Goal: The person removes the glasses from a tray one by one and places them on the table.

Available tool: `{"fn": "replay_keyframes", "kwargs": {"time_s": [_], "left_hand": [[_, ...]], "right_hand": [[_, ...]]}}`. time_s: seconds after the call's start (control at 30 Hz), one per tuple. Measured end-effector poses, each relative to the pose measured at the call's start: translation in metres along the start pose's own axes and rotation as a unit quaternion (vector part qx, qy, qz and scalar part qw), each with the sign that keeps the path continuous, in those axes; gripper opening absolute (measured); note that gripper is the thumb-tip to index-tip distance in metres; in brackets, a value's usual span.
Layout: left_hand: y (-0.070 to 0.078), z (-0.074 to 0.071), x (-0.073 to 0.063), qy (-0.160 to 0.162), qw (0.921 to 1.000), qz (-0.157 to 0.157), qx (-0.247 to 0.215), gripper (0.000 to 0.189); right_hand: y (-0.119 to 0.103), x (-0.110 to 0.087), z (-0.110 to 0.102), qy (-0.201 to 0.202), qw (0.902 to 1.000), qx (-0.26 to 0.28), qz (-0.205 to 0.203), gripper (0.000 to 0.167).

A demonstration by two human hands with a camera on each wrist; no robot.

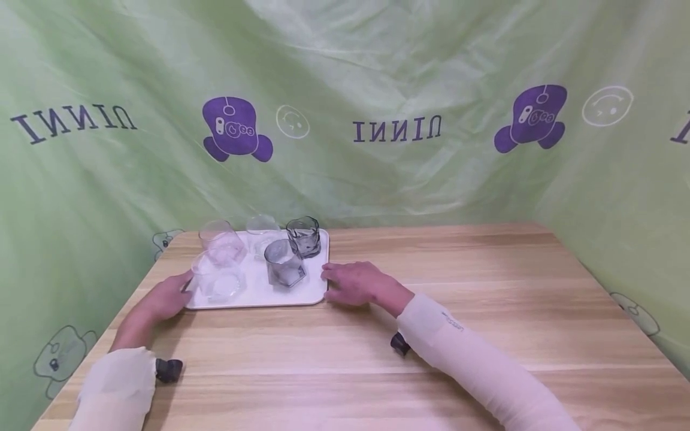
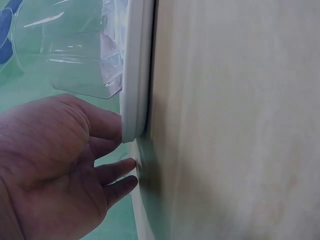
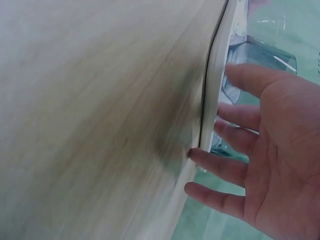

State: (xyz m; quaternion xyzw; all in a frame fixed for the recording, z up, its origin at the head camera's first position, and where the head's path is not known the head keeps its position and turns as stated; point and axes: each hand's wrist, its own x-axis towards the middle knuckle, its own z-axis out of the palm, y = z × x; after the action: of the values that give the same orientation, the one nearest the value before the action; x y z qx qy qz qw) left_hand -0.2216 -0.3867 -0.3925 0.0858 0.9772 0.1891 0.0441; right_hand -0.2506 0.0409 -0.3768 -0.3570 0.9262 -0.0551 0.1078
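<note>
A white tray point(image 1: 253, 299) lies flat on the table, with several drinking glasses upright on it. At its left end is my left hand point(image 1: 168, 296), the thumb against the rim and two fingers reaching down to the tabletop in the left wrist view. My right hand point(image 1: 357, 284) touches the opposite end with loosely spread fingers, the thumb at the rim in the right wrist view. Nearest the left hand stands a clear glass point(image 1: 220, 284), with a pinkish glass point(image 1: 218, 236) behind it. A grey glass point(image 1: 284, 263), a dark grey glass point(image 1: 304, 236) and another clear glass point(image 1: 262, 230) stand farther right.
The wood-grain table point(image 1: 474, 335) extends toward me and to the right of the tray. A green printed curtain point(image 1: 334, 173) hangs behind and on both sides. Small black devices show at the left cuff point(image 1: 141, 362) and the right cuff point(image 1: 412, 311).
</note>
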Motion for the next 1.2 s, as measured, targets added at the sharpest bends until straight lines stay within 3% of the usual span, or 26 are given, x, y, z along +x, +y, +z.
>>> {"fn": "replay_keyframes", "kwargs": {"time_s": [0.33, 0.67, 0.87, 1.2], "left_hand": [[0.022, 0.006, 0.009, -0.014, 0.9997, 0.013, -0.014, 0.06], [0.044, 0.016, 0.014, -0.012, 0.9988, 0.039, -0.028, 0.063], [0.054, 0.023, 0.014, -0.02, 0.9988, 0.039, -0.021, 0.064], [0.083, 0.031, 0.02, -0.024, 0.9985, 0.041, -0.029, 0.065]], "right_hand": [[0.007, -0.018, -0.005, 0.016, 0.9987, -0.034, 0.035, 0.048], [0.021, -0.041, -0.005, 0.021, 0.9967, -0.009, 0.078, 0.053], [0.029, -0.052, 0.0, 0.021, 0.9958, 0.022, 0.086, 0.052], [0.05, -0.078, -0.002, 0.027, 0.9942, 0.048, 0.092, 0.05]]}}
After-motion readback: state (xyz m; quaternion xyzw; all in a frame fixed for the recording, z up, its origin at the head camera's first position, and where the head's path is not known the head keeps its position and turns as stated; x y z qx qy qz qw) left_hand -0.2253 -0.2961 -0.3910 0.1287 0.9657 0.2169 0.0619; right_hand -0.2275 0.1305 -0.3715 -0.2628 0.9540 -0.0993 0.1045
